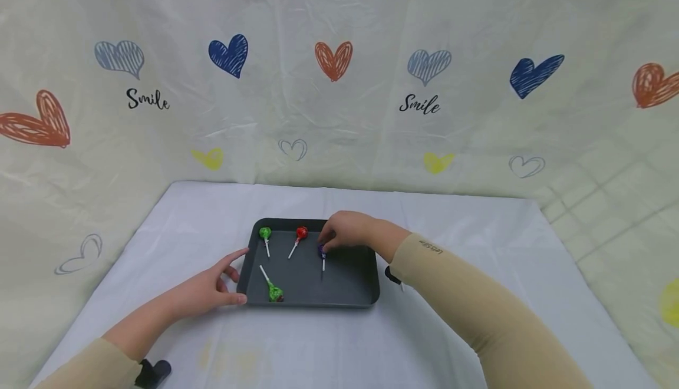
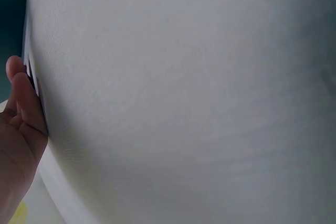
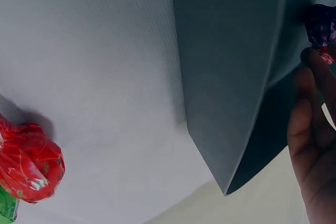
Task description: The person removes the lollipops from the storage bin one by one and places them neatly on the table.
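Note:
A dark grey tray (image 1: 339, 292) lies on the white cloth. My right hand (image 1: 347, 230) reaches over its back right part and pinches a purple lollipop (image 1: 322, 251) by its wrapped head, the white stick pointing toward me. In the right wrist view, the fingertips meet the dark purple wrapper (image 3: 321, 24). My left hand (image 1: 204, 289) rests at the tray's left edge, index finger and thumb spread along the rim. Inside the tray are a green lollipop (image 1: 265, 233) at the back left, a red lollipop (image 1: 301, 233) beside it, and another green lollipop (image 1: 274, 292) near the front left.
Outside the tray, the right wrist view shows a red lollipop (image 3: 31, 166) and part of a green wrapper (image 3: 6, 205) on the cloth. My right sleeve (image 1: 467, 294) crosses above the table's right side. A curtain with printed hearts (image 1: 334, 61) hangs behind the table (image 1: 461, 218).

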Demonstrator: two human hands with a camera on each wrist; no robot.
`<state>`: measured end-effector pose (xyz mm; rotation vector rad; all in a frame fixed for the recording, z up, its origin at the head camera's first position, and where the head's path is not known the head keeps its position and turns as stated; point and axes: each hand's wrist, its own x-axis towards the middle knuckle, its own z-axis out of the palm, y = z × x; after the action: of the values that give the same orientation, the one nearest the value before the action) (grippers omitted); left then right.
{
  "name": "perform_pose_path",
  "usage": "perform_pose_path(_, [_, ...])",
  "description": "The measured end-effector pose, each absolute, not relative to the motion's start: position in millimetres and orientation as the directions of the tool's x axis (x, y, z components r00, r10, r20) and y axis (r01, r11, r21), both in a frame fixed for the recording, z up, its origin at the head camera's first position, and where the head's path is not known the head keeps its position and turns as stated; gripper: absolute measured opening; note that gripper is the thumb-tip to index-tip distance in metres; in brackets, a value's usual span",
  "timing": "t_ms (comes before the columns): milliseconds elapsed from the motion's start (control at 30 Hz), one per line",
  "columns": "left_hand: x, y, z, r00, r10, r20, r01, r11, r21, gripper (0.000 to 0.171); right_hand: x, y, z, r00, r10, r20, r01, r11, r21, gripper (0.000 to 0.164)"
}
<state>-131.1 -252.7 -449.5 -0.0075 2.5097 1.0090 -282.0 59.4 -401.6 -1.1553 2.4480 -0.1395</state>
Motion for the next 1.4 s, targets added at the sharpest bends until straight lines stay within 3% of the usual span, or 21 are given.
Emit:
perform_pose_path(400, [-132.5, -252.4, -448.3, -0.907, 0.153, -0.392, -0.159, 0.739, 0.655, 0.109, -277.4, 57.7, -409.1, -0.565, -0.747, -0.351, -0.692, 0.66, -0.292, 0.027])
perform_pose_path(633, [-132.7, -252.9, -448.8, -0.907, 0.148, -0.394, -0.161, 0.742, 0.651, 0.109, -273.8, 58.3, -407.4, -0.57, -0.749, -0.338, -0.71, 0.655, -0.256, 0.037])
perform_pose_path(967, [-130.9, -255.2, -450.7, -0.906, 0.157, -0.392, -0.157, 0.737, 0.658, 0.108, -273.8, 58.0, -408.0, -0.612, -0.706, -0.355, -0.669, 0.702, -0.243, 0.026])
perform_pose_path(1400, [-129.4, -255.2, -448.2, -0.904, 0.157, -0.398, -0.164, 0.732, 0.662, 0.107, -271.1, 57.8, -408.2, -0.579, -0.724, -0.376, -0.653, 0.688, -0.318, 0.024])
